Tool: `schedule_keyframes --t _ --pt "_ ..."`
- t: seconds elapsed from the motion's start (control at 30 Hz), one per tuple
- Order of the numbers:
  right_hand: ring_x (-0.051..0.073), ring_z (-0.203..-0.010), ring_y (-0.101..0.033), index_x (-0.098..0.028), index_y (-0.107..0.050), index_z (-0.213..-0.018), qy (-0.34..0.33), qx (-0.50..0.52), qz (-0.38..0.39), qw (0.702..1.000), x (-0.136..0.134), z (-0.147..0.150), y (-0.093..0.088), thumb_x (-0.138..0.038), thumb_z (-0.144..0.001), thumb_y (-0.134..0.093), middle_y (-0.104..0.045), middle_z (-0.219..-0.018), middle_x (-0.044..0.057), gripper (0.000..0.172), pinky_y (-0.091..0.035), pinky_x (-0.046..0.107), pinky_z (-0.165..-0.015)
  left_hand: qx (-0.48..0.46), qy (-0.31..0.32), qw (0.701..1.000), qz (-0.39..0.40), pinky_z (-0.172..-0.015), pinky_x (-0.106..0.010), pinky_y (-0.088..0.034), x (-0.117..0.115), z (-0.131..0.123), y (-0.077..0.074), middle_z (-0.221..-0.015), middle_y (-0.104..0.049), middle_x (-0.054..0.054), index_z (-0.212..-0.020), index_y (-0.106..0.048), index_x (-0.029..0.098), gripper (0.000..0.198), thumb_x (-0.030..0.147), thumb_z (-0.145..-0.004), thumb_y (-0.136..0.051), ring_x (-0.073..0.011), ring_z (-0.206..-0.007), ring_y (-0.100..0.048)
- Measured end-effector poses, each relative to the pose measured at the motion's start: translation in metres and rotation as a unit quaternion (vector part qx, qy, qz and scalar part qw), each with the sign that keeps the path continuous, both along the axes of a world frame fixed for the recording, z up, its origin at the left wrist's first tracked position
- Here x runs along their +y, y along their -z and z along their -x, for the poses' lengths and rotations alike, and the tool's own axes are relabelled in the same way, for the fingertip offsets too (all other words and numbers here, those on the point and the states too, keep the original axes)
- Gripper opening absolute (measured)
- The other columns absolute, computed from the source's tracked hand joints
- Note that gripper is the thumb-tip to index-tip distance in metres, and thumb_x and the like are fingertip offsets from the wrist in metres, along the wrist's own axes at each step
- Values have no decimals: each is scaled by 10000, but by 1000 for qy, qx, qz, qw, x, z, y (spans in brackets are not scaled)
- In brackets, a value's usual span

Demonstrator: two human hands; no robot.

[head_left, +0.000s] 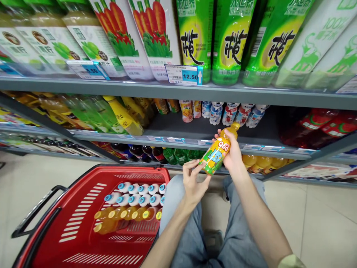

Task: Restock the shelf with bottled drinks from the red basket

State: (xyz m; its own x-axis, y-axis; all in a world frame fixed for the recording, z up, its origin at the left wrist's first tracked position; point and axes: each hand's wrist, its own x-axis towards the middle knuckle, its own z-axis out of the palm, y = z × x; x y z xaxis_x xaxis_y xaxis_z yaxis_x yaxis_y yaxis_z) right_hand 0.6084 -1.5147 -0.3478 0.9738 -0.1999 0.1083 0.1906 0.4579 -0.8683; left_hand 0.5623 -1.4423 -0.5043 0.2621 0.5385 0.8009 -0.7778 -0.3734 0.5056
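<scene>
Between the shelves and the person's knees (pixel 174 197), both hands hold an orange bottle (pixel 215 154).

The bottle tilts in front of the middle shelf (pixel 170 124), cap end up and to the right, its cartoon label facing the camera. The right hand (pixel 232 150) wraps around its upper part; the left hand (pixel 193 182) has thumb and fingertips closed on its lower end. Small bottles (pixel 215 113) stand on that shelf, beyond the cap. Beside the left knee, a red basket (pixel 89 243) contains rows of blue-capped bottles (pixel 143 189) and yellow-capped bottles (pixel 125 213).
</scene>
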Motion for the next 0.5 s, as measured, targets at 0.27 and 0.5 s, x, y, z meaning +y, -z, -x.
schedule_keyframes --t 0.27,0.5 --pt "113 -731 -707 -203 -632 -941 -8 -9 -2 1000 -3 -1 2 -264 -644 -877 -757 -904 -49 390 -615 256 -703 26 40 998 48 -853 -388 -621 -3 -1 0 -1062 -621 -47 -1103 -586 218 439 148 -740 -822 -211 -1013 -693" --pt "118 -724 -709 -206 -641 -927 -7 -3 3 1000 -4 -1 1 -260 -652 -873 -762 -914 -40 364 -616 257 -688 31 62 995 67 -851 -390 -625 -6 -3 4 -1029 -603 -39 -1069 -574 219 449 172 -720 -852 -224 -1014 -709"
